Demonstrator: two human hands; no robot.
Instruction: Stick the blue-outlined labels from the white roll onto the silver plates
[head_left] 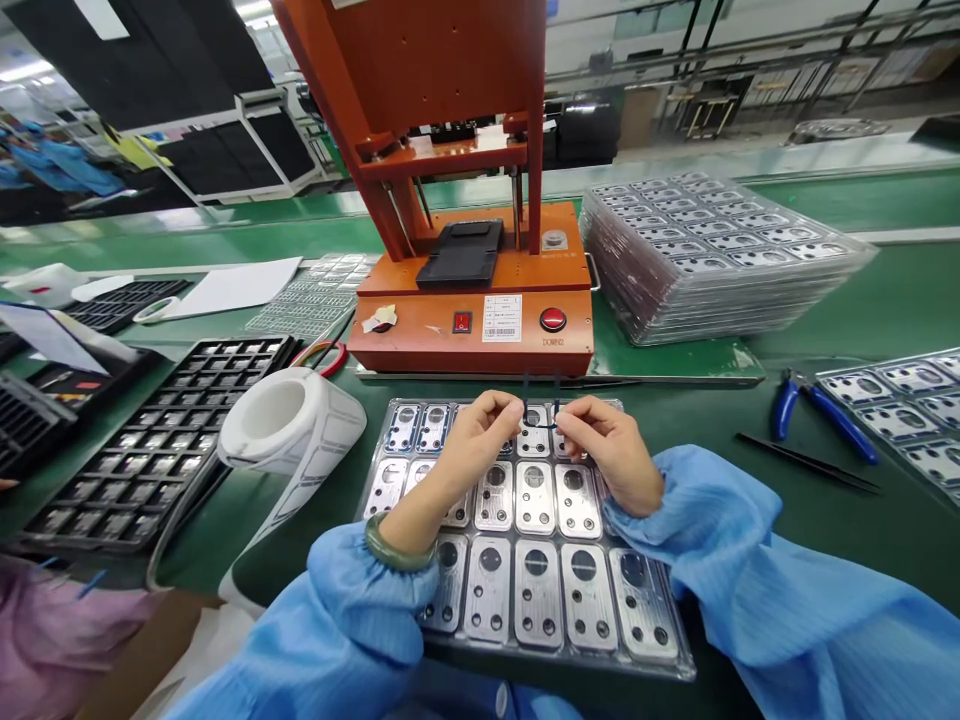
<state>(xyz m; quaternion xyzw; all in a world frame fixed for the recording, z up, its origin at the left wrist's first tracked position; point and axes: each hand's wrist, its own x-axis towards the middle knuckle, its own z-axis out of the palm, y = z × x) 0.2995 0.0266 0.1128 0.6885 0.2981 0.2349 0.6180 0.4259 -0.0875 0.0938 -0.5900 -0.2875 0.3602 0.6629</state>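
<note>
Between both hands, a thin dark frame-shaped strip (540, 426) is held up by its sides. My left hand (480, 440) pinches its left side with thumb and forefinger. The right side sits in the closed fingertips of my right hand (609, 448). Below them lies a clear plastic tray (555, 655) with rows of silver metal plates (538, 590), each with a large round opening and smaller holes. Several plates in the back row (403, 427) show dark blue edging. My left forearm and hand cover part of the middle rows.
Behind the tray stands an orange press (420, 340) with a black fixture (463, 252). Stacked filled trays (697, 290) are at right, near blue-handled pliers (825, 412) and black tweezers (806, 462). A label roll (330, 425) and a black compartment tray (150, 440) lie left.
</note>
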